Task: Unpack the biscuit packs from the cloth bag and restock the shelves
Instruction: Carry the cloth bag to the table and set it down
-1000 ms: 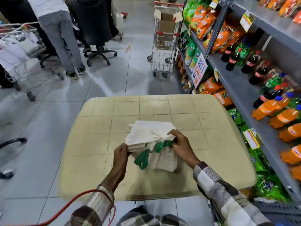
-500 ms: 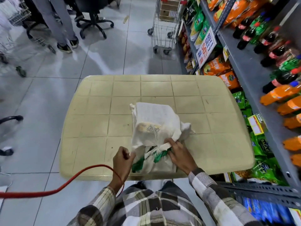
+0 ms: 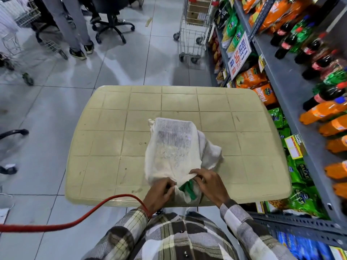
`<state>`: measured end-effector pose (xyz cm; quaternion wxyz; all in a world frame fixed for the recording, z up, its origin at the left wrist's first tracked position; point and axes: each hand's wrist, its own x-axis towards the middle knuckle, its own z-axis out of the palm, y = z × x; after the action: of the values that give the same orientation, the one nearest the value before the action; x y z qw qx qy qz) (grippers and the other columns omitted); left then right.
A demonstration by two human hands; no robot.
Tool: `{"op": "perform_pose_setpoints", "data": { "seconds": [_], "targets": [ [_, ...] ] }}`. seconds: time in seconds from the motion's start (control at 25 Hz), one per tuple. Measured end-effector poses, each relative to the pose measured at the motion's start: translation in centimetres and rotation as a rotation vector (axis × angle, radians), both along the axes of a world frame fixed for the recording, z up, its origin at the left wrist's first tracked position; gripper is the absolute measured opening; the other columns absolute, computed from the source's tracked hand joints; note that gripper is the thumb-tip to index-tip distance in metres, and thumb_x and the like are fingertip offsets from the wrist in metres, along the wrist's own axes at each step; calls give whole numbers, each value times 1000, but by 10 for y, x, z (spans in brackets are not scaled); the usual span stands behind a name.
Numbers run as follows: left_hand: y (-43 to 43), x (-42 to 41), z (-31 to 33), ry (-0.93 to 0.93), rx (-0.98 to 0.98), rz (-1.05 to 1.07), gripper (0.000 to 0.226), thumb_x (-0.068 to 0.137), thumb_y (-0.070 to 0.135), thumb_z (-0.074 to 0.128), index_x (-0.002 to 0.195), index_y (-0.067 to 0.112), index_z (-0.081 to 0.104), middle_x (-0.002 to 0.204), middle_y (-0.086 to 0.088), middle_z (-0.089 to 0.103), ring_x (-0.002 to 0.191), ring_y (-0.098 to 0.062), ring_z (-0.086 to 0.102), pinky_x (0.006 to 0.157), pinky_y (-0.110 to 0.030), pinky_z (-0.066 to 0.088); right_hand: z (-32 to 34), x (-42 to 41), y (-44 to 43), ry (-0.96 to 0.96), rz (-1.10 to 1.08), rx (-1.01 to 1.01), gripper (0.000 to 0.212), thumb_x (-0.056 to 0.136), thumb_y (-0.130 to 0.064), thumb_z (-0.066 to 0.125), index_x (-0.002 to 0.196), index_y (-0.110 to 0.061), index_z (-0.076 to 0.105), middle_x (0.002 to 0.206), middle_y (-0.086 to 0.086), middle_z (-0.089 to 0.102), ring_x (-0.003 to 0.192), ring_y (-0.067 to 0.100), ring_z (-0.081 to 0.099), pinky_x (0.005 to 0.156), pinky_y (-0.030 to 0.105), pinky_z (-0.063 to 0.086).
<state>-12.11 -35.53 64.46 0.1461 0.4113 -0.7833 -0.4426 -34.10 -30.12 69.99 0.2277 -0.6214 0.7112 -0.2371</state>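
Opening step, seemingly: pinched the mouth of the off-white cloth bag [image 3: 172,147] at the near edge of the beige tiled surface [image 3: 112,128] with left hand [image 3: 159,192] and right hand [image 3: 210,184], fingers curled on cloth. Needed next, probably: spreading it, reaching in.

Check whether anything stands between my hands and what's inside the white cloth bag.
Only its cloth: the left hand and right hand pinch the mouth of the white cloth bag, beside green handles; contents hidden.

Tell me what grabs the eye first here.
A white cloth bag lies on the beige table; the left hand and right hand pinch its near mouth, green handles showing. Along the right, grey shelves hold orange soda bottles and snack packs.
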Motion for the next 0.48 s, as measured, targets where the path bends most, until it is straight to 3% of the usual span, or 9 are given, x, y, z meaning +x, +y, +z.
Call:
{"op": "perform_pose_setpoints", "data": {
  "seconds": [0.16, 0.32, 0.4, 0.48],
  "targets": [
    [9, -3, -7, 7, 38, 72, 9, 97, 23, 47, 90, 18, 48, 96, 2, 51, 92, -16, 50, 84, -30, 44, -15, -8, -3, -40, 71, 57, 21, 90, -21, 65, 109, -28, 63, 119, -6, 55, 115, 14, 54, 94, 31, 50],
    [10, -9, -3, 5, 25, 88, 9, 98, 22, 45, 91, 16, 46, 96, 1, 47, 91, -17, 46, 83, -20, 37, -25, -9, -1, 21, 232, 155, 51, 84, -22, 73, 126, -41, 52, 147, 1, 31, 128, 10, 42, 105, 25, 43],
    [11, -10, -3, 27, 55, 120, 10, 96, 20, 48, 89, 13, 48, 96, -2, 49, 92, -20, 48, 82, -21, 39, -29, -5, 2, 150, 221, 72, 62, 79, -18, 76, 130, -43, 51, 138, 5, 31, 125, 16, 40, 106, 29, 43],
    [10, -11, -1, 69, 98, 165, 8, 91, 15, 54, 85, 10, 51, 94, -5, 55, 93, -22, 54, 82, -28, 44, -30, -3, 2, 271, 171, -79, 63, 73, -17, 79, 128, -40, 57, 116, 4, 34, 109, 24, 42, 99, 36, 45]
  ]
}}
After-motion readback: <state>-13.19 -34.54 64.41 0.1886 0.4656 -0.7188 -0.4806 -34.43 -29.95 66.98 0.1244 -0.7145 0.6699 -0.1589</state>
